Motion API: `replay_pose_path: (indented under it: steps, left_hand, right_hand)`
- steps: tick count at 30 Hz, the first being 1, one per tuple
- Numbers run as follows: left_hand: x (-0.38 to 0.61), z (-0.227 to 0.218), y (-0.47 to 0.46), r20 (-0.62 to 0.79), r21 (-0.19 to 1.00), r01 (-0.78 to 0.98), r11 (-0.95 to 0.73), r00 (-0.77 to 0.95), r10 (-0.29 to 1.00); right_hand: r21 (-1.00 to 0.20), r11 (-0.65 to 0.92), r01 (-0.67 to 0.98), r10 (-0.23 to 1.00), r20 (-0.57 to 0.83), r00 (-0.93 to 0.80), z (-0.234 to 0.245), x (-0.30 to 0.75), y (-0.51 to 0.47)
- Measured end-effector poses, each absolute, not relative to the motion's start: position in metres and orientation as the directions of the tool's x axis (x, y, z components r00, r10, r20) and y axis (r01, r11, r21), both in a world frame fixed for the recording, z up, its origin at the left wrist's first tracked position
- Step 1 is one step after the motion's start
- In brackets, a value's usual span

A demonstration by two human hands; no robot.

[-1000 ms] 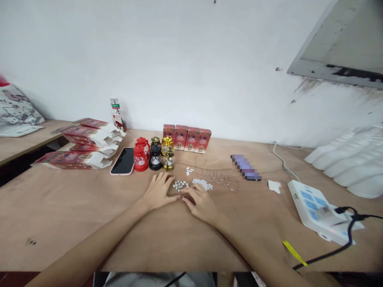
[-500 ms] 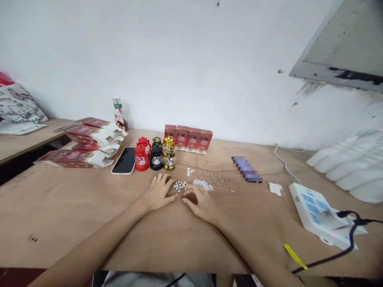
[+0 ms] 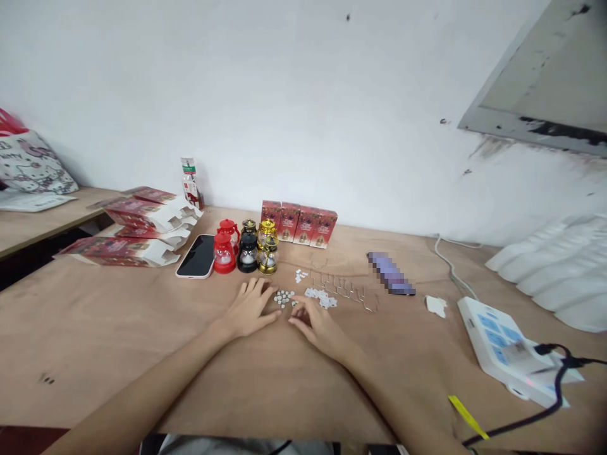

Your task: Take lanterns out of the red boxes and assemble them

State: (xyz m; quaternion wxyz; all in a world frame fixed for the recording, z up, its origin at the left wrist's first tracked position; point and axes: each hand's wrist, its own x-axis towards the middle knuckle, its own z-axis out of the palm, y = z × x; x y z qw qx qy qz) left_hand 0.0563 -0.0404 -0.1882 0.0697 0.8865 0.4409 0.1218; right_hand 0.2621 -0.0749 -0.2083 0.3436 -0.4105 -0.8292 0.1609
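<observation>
A small pile of round silvery discs, like button cells (image 3: 283,297), lies between my two hands. On its left, my left hand (image 3: 249,309) rests palm down on the table, fingers spread, holding nothing. My right hand (image 3: 317,325) is at the pile's right edge, index finger reaching over the nearest discs and thumb apart from it; I see nothing held. Behind my right hand lie flat white plastic pieces (image 3: 321,297), with smaller white bits (image 3: 301,275) further back. Bent metal wires (image 3: 344,287) are laid in a row to the right.
Miniature red (image 3: 224,253), black (image 3: 248,254) and gold lanterns (image 3: 268,256) stand beyond my left hand, beside a phone (image 3: 196,256). Red boxes (image 3: 308,226) line the wall; flattened cartons (image 3: 128,249) lie left. Rightward are a purple phone (image 3: 391,273) and a power strip (image 3: 502,347).
The view has tilted slightly. My right fingers have curled a little at the edge of the disc pile; my left hand stays in place.
</observation>
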Motion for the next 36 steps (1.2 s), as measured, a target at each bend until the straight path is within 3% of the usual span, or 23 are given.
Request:
replay_pose_path:
  steps: [7, 26, 36]
  left_hand:
    - [0.057, -0.188, -0.039, 0.149, 0.218, 0.760, -0.612, 0.594, 0.791]
    - [0.057, -0.188, -0.038, 0.195, 0.183, 0.779, -0.600, 0.570, 0.799]
    - [0.067, -0.192, -0.034, 0.255, 0.147, 0.790, -0.596, 0.552, 0.794]
  right_hand:
    - [-0.535, 0.573, 0.620, 0.775, 0.599, -0.200, -0.221, 0.268, -0.060]
    - [-0.452, 0.471, 0.758, 0.824, 0.532, -0.195, -0.209, 0.261, -0.069]
    - [-0.568, 0.359, 0.741, 0.905, 0.405, -0.128, -0.208, 0.258, -0.070]
